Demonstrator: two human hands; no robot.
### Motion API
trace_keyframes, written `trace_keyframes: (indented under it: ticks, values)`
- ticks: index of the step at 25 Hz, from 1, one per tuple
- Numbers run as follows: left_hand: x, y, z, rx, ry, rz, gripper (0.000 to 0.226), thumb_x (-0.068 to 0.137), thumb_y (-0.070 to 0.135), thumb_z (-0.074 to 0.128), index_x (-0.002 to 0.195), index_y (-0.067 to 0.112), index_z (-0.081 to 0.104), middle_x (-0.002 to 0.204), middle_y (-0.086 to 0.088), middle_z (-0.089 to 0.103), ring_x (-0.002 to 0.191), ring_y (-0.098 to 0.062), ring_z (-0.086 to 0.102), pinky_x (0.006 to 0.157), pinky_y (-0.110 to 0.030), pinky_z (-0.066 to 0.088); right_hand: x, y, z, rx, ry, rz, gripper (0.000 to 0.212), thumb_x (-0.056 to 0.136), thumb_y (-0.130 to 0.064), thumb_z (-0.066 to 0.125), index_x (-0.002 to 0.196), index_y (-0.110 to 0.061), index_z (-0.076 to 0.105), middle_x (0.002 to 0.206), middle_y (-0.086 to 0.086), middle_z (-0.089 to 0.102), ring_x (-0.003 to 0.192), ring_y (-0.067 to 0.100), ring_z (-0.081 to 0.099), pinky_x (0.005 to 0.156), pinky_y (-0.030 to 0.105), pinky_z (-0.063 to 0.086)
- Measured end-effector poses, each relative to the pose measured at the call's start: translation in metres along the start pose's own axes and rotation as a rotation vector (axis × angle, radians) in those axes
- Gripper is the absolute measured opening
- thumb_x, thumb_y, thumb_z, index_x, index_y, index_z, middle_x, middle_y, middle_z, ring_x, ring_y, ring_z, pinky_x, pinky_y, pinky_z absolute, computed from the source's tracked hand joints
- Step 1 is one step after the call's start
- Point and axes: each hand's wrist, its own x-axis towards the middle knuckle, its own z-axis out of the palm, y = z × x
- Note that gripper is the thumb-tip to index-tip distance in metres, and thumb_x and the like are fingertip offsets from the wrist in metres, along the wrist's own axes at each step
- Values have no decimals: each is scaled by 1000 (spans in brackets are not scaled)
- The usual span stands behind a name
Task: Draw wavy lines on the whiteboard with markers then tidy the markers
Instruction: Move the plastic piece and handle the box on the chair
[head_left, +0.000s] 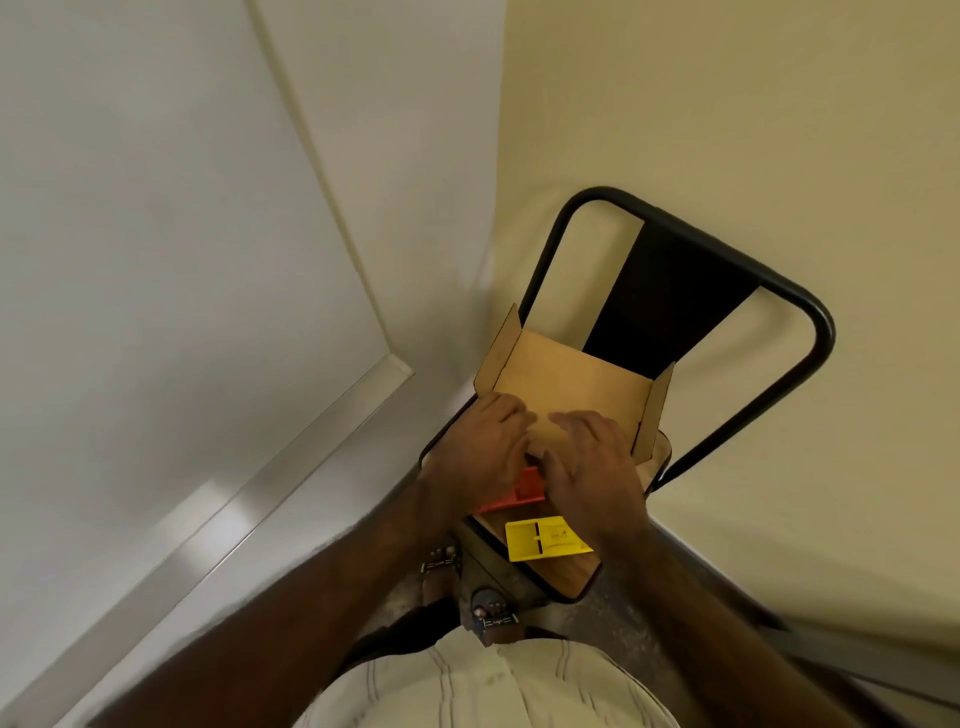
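**Over the chair seat: both hands down in the open box**

On the chair (691, 291), wedged in the room corner, sits an open cardboard box (576, 374), lid flap leaning up against the backrest. Left hand (475, 452) and right hand (592, 467) rest side by side over the box's near part, fingers bent loosely downward. Whether either one grips anything — cannot tell; the palms hide what is under them. No markers visible; presumably inside the box under the hands, unconfirmed. Whiteboard (156, 234) fills the left, its metal tray (218, 519) running along the bottom edge. No lines seen on the visible part.

Risks, as judged:
- Box takes up most of the seat. A downward or forward push could tip it or slide it off.
- Orange piece (522, 491) lies partly under the hands; yellow piece (545, 538) sits near the seat's front edge, just beside the right wrist. A wrist pulling back could sweep either to the floor.
- Sandalled feet (467, 582) directly below the seat front; dropped items land there.

Room: wall close behind and right of chair, board close left. Hands have clear travel only upward and back toward the body. Tray well apart from the box, reachable by a leftward turn.
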Motion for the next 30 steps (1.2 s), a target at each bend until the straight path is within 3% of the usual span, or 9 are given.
trace_keyframes:
  ticks: [6, 11, 16, 19, 21, 23, 26, 28, 30]
  values:
    - [66, -11, -5, 222, -407, 38, 76, 87, 54, 70, 145, 10, 47, 141, -9, 53, 128, -27, 49, 110, -44, 42, 32, 7, 1, -134, -135, 142, 84, 92, -53, 67, 159, -15, 35, 162, 12, 38, 151, 30, 33, 125, 45, 29]
    - [82, -20, -4, 323, -501, 100, 89, 89, 62, 65, 157, 14, 35, 148, -9, 43, 136, -29, 42, 117, -47, 35, 34, 21, 3, -195, -183, 154, 84, 85, -50, 75, 155, -17, 41, 155, 11, 45, 149, 31, 36, 123, 49, 33]
    - [83, -20, -11, 434, -416, 161, 88, 84, 65, 70, 153, 21, 40, 142, -8, 42, 130, -29, 40, 107, -45, 39, 32, 20, -10, -156, -105, 151, 76, 86, -53, 73, 149, -19, 49, 144, 6, 54, 138, 29, 46, 116, 45, 40]
    - [67, -21, -18, 336, -262, 221, 74, 84, 64, 68, 144, 25, 49, 134, -5, 47, 124, -27, 44, 104, -43, 40, 30, 9, -35, -17, 24, 258, 69, 92, -74, 53, 142, -27, 57, 141, -3, 61, 132, 21, 53, 108, 46, 48]
    - [48, -23, -19, 260, -165, 268, 68, 89, 69, 56, 139, 23, 54, 130, -3, 52, 122, -25, 47, 104, -43, 40, 30, 4, -52, 94, 47, 305, 60, 97, -76, 43, 130, -31, 65, 128, -7, 69, 117, 16, 62, 97, 45, 55]
    - [28, -20, -17, 193, -127, 266, 64, 95, 71, 46, 132, 21, 61, 128, -2, 58, 122, -21, 49, 105, -41, 41, 33, 4, -64, 230, -22, 305, 50, 103, -69, 38, 108, -30, 69, 100, -7, 73, 93, 14, 67, 80, 39, 56]
    - [5, -14, -14, 126, -152, 225, 60, 105, 64, 30, 118, 22, 71, 125, 0, 66, 123, -18, 51, 107, -41, 40, 42, 3, -69, 270, -230, 293, 47, 108, -58, 38, 84, -24, 61, 75, -3, 60, 71, 16, 57, 63, 33, 41]
    - [-3, -12, -11, 118, -171, 190, 62, 108, 57, 24, 115, 21, 75, 129, -1, 68, 127, -19, 53, 112, -42, 36, 50, 3, -60, 266, -357, 306, 46, 111, -48, 41, 82, -17, 59, 74, 1, 57, 69, 20, 53, 62, 33, 36]
    - [-6, -11, -8, 128, -162, 128, 56, 107, 53, 30, 115, 21, 76, 136, -1, 66, 134, -19, 50, 119, -42, 24, 55, 6, -45, 250, -468, 304, 42, 112, -40, 41, 94, -11, 66, 88, 10, 66, 82, 29, 62, 69, 35, 43]
